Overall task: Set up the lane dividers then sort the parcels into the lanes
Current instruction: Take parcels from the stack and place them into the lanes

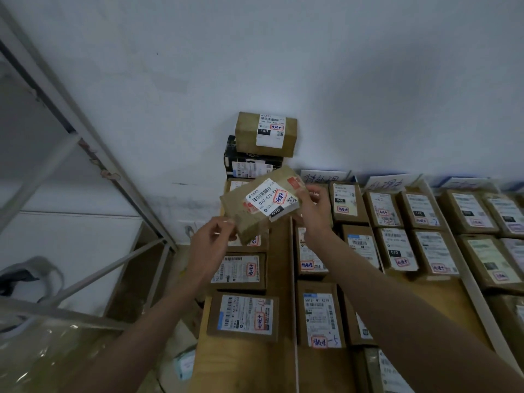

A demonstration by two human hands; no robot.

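Both hands hold a brown cardboard parcel (pixel 241 211) with a white "070" label, tilted in the air above the leftmost lane. My left hand (pixel 211 243) grips its lower left corner. My right hand (pixel 314 212) grips its right edge. Below lie several labelled parcels in lanes, such as one (pixel 242 317) in the left lane and one (pixel 321 319) in the second lane. A thin pale lane divider (pixel 293 279) runs between those two lanes. Another divider (pixel 479 296) slants further right. Handwritten lane signs (pixel 323 175) stand against the wall.
A stack with a brown box (pixel 266 134) on a black box (pixel 249 165) stands against the white wall at the back of the left lane. A grey metal rack frame (pixel 85 143) rises on the left. Clear plastic wrap (pixel 42 350) lies at lower left.
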